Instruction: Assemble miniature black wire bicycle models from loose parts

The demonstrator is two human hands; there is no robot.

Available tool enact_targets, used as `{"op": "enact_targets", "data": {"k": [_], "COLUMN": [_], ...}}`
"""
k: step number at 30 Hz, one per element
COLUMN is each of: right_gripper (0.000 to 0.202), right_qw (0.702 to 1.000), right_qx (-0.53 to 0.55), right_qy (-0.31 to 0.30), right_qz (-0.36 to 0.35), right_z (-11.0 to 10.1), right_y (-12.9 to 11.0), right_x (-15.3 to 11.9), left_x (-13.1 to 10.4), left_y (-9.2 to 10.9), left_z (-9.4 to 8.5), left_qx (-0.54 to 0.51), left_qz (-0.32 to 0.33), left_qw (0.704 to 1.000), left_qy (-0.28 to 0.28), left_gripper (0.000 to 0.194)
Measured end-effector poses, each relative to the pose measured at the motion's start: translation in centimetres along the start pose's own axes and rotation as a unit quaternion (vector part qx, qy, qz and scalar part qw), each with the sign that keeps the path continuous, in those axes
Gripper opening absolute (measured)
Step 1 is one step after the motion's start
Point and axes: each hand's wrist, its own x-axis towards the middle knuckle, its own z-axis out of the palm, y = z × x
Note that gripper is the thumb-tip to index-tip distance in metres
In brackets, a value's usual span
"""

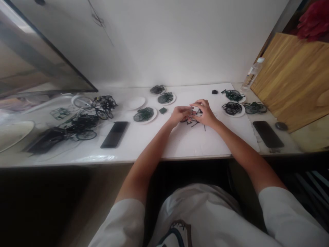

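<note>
My left hand (179, 115) and my right hand (204, 113) meet above the white board (205, 147), fingers bent around something small that I cannot make out. Thin dark parts (194, 124) lie on the board just below and between both hands. To the left of them a small green piece (162, 110) lies near a white plate (153, 117) with dark green parts. Right of my right hand, another plate (241, 114) bears black parts. A small black block (214, 92) sits behind my right hand.
Several miniature bicycles (86, 120) crowd the left of the table, beside a dark phone (114, 134). Another phone (267, 133) lies at the right, near a round black object (281, 126). A clear bottle (253, 73) stands against a wooden panel (295, 79).
</note>
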Motion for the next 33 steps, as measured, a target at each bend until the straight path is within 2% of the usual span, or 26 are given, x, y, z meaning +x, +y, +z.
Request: {"op": "enact_targets", "data": {"k": [12,21,26,33], "right_gripper": [0.047,0.043,0.047,0.044], "right_qw": [0.999,0.998,0.999,0.997], "right_qx": [-0.022,-0.017,-0.005,0.042], "right_qy": [-0.017,-0.003,-0.004,0.055], "right_qz": [-0.027,-0.053,-0.034,0.043], "right_z": [-0.23,-0.20,-0.24,-0.77], "right_y": [-0.31,-0.69,-0.84,0.06], "right_x": [0.22,0.26,0.20,0.32], "left_x": [-0.03,0.08,0.16,0.20], "left_y": [-0.15,-0.35,-0.42,0.25], "left_z": [0.23,0.18,0.06,0.20], "left_qx": [0.016,0.035,0.027,0.021], "left_qz": [-0.011,-0.009,-0.022,-0.019], "left_qw": [1.000,0.999,0.999,0.997], "left_qy": [0.005,0.006,0.020,0.071], "left_gripper": [0.035,0.030,0.031,0.034]}}
